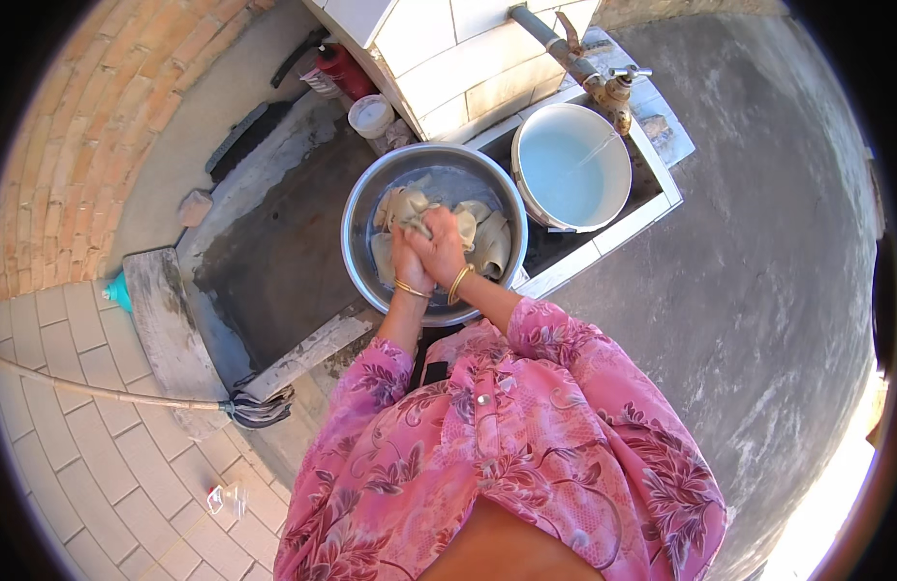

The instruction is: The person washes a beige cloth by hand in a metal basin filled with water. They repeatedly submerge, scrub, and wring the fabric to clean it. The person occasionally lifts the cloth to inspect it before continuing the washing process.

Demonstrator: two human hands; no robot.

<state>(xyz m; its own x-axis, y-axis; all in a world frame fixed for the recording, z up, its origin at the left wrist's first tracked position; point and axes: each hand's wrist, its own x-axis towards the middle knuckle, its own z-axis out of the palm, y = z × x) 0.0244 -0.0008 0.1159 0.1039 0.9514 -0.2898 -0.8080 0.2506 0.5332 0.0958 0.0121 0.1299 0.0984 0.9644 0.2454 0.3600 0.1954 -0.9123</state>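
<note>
Before me stands a wide metal basin (355, 240) with wet beige cloth (492, 243) and some water in it. My left hand (411, 263) and my right hand (444, 247) are pressed together over the middle of the basin. Between them they grip a bunched part of the cloth, and the rest spreads around them inside the rim. Fingers overlap, so part of the grip is hidden. Each wrist wears gold-coloured bangles.
Right of the basin, a white plastic bucket (522, 178) of bluish water stands in a tiled trough (601, 243) under a running tap (617, 98). A white tub (371, 116) and red bottle (347, 71) stand behind. At left are a wooden board (169, 319) and mop (263, 407).
</note>
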